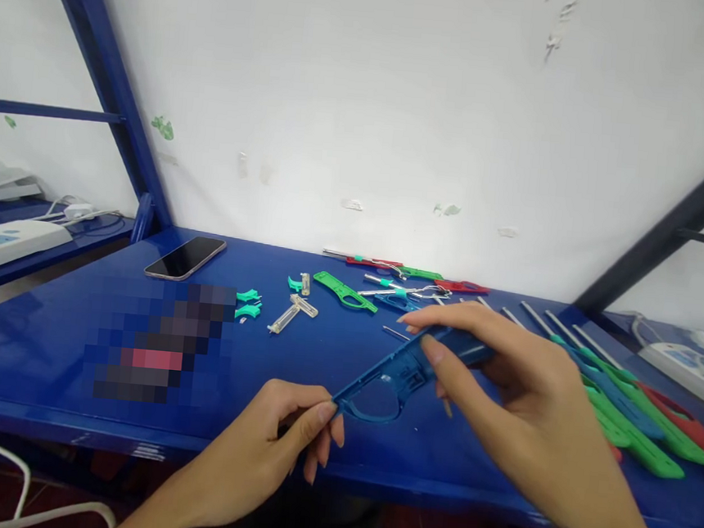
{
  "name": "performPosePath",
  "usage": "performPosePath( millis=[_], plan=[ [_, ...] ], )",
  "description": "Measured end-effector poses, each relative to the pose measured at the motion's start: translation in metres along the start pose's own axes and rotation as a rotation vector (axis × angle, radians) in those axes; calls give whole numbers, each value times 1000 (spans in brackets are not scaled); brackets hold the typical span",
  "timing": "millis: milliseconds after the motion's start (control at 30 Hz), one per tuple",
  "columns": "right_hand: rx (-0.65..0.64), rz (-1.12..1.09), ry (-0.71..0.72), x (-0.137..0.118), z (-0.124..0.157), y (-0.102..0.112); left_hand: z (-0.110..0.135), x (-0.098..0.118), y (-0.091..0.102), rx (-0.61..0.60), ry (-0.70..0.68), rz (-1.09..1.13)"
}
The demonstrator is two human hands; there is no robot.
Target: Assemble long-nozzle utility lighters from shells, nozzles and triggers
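Blue lighter casing half point(414, 376), inner side showing, raised between hands. Left hand point(291, 431) pinching loop end; right hand point(523, 382) gripping wider end, thumb against fingers. Table's near edge point(431, 486) passing behind left wrist; open tabletop reaching from left hand to transparent tanks point(285, 319). Long-nosed lighters point(679, 428) (overlapping) crowding right hand's outer side.

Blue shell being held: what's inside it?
Moulded ribs show inside the blue shell near its loop. The right-hand grip covers part of its upper end, so the inside there is hidden.
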State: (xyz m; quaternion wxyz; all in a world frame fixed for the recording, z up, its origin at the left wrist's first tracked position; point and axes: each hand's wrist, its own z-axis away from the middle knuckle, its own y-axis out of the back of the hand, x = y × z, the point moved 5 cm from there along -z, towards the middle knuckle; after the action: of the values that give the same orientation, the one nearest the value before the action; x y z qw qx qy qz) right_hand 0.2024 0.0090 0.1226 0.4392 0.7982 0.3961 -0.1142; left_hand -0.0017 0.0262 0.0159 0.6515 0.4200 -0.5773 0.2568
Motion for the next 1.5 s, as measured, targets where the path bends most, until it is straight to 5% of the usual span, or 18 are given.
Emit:
performPosePath(
  millis=[767, 967, 1500],
  plan=[
    [37, -34, 7, 0, -2, 1, 2, -9, 1, 74, -21, 24],
    [93, 33, 55, -7, 1, 4, -3, -20, 17, 419, -10, 185],
    [68, 260, 294, -47, 14, -17, -2, -9, 22, 545, 55, 204]
  ],
)
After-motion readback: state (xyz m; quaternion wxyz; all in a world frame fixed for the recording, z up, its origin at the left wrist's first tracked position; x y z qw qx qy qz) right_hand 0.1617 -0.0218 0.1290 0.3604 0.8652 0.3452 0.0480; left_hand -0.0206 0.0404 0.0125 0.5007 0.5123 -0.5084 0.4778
